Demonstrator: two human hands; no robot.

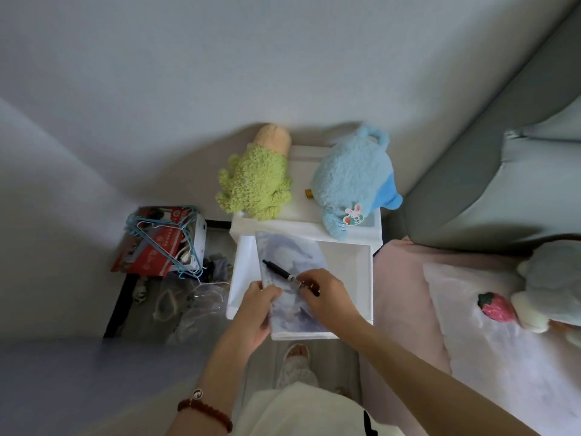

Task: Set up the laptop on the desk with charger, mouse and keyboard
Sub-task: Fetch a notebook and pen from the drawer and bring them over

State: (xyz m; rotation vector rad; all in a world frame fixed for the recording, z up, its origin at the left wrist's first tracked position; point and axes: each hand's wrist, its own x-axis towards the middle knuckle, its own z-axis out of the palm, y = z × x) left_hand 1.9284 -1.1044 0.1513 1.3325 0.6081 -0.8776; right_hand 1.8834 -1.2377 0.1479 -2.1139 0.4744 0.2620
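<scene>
Head view, looking down. White bedside cabinet against grey wall, drawer pulled out. On top: green plush left, blue plush right. Left hand grip closed on marbled notebook over drawer; right hand pinching black pen lying on it. Bed right, red box on floor left. Laptop, charger, mouse, keyboard: none visible.

Fluffy cloth plush toys sit on a smooth white plastic cabinet; the notebook cover looks glossy.
</scene>
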